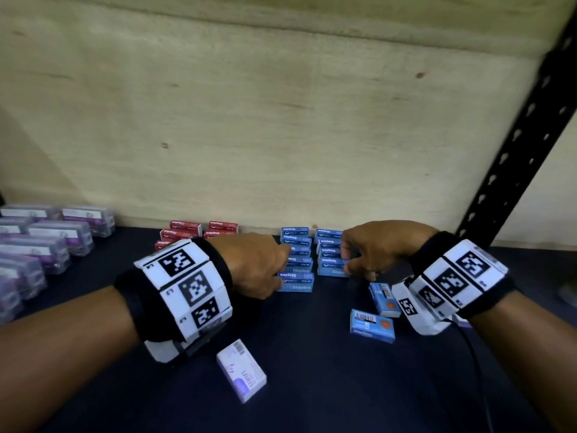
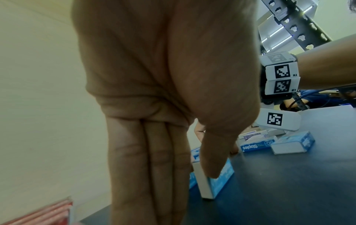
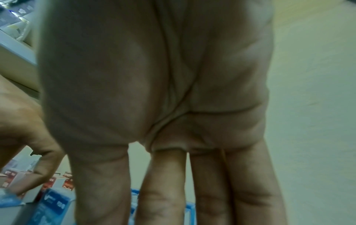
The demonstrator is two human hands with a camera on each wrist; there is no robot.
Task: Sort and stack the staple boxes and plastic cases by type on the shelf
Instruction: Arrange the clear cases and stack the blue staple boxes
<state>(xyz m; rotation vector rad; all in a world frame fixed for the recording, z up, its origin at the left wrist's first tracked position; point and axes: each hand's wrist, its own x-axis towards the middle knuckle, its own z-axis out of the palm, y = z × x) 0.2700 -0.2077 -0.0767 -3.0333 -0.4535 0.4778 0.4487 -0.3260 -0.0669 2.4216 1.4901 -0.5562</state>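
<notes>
Two rows of blue staple boxes stand on edge at the back of the dark shelf [image 1: 312, 385]. My left hand [image 1: 285, 267] is at the left row [image 1: 296, 260]. Its fingers [image 2: 154, 175] point straight down beside the row, and its thumb [image 2: 212, 159] presses the front blue box [image 2: 219, 184]. My right hand [image 1: 348, 259] is at the right row [image 1: 331, 264], its straight fingers [image 3: 163, 190] reaching down onto the box tops [image 3: 52, 207]. Neither hand holds a box. Two loose blue boxes [image 1: 384, 300] [image 1: 372, 325] lie flat in front of the right row.
Red staple boxes [image 1: 199, 232] stand in rows left of the blue ones. Stacks of clear plastic cases [image 1: 46, 245] with purple contents fill the far left. A white staple box [image 1: 242, 370] lies near the front. A black perforated upright [image 1: 515, 145] rises at right, and plywood [image 1: 249, 120] backs the shelf.
</notes>
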